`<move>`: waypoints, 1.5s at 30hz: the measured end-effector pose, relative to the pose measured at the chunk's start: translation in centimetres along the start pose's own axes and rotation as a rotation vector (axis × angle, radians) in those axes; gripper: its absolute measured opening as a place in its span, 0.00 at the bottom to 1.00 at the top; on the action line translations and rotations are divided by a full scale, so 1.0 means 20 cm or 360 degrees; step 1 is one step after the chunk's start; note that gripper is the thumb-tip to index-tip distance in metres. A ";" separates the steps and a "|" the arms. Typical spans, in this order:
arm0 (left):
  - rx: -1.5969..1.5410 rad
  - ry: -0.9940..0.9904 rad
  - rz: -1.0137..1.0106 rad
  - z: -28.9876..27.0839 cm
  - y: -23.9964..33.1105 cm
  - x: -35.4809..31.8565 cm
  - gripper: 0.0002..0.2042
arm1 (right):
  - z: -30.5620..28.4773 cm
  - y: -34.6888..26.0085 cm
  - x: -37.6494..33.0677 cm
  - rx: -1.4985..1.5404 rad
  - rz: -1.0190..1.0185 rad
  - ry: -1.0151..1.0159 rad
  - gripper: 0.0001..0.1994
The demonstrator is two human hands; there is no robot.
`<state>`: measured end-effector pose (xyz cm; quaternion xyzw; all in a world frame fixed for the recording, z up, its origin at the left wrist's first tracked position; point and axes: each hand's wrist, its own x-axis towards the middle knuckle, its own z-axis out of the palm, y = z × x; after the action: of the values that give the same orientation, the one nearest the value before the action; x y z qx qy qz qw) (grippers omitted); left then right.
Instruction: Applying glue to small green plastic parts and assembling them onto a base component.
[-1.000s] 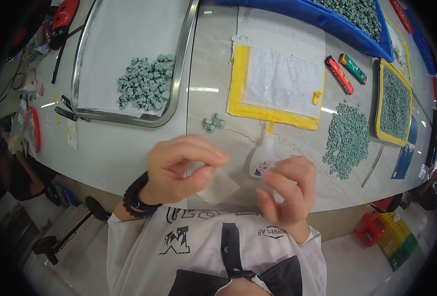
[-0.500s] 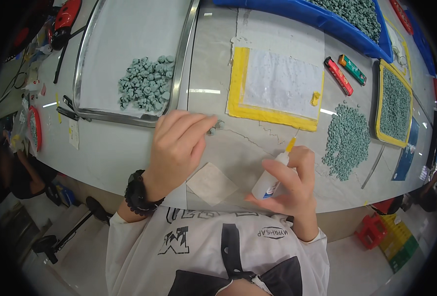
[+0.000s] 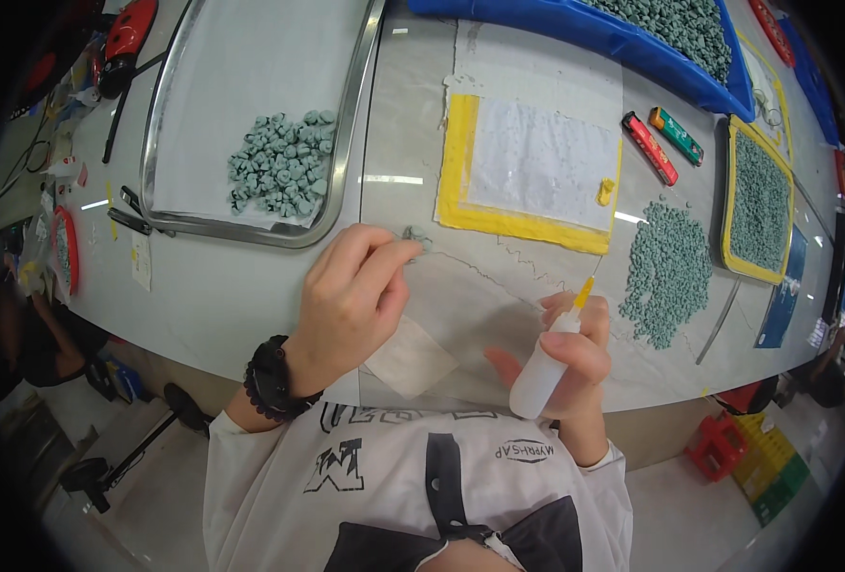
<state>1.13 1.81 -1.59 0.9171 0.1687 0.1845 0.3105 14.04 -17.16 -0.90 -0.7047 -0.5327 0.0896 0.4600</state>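
My left hand [image 3: 354, 291], a dark watch on its wrist, is closed with thumb and forefinger pinched at a small grey-green piece [image 3: 416, 235]. Its fingertips partly cover that piece, so its exact shape is unclear. In my right hand [image 3: 580, 355] is a white squeeze bottle [image 3: 540, 379] with a yellow needle tip [image 3: 585, 289]. The needle points up and away, near the lower edge of a white sheet with a yellow border [image 3: 527, 236]. Under the left wrist and palm side lies a beige square of paper [image 3: 411, 360] on the table.
A metal tray [image 3: 344, 143] at left bears a heap of grey-green pieces [image 3: 284, 162]. Smaller pieces form a pile [image 3: 668, 272] at right, beside a yellow-rimmed tray [image 3: 730, 229]. Red [image 3: 650, 148] and green [image 3: 677, 136] cutters and a blue bin [image 3: 575, 33] lie farther back.
My right hand and the bottle have shifted to the right, the bottle's base dropping nearer to me. My left hand has moved slightly right and toward me.
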 end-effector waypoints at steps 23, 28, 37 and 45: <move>-0.2196 -0.0674 -0.1069 -0.04 0.10 -0.04 0.12 | 0.03 -0.12 0.04 0.0538 -0.0033 0.0049 0.25; -0.2335 -0.0403 -0.0853 0.00 0.06 -0.07 0.13 | 0.01 -0.08 0.06 0.0571 -0.0050 -0.0049 0.26; -0.2082 -0.0419 -0.0782 -0.01 0.08 -0.05 0.14 | 0.06 -0.08 0.01 0.0897 0.0103 0.0050 0.31; -0.2044 -0.0590 -0.0826 -0.03 0.08 -0.06 0.16 | 0.06 -0.06 0.00 0.0838 0.0147 0.0111 0.34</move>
<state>0.07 0.46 -0.44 0.4999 0.1840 0.0088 0.8463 12.48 -16.46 -0.75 -0.5870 -0.4421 0.2216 0.6410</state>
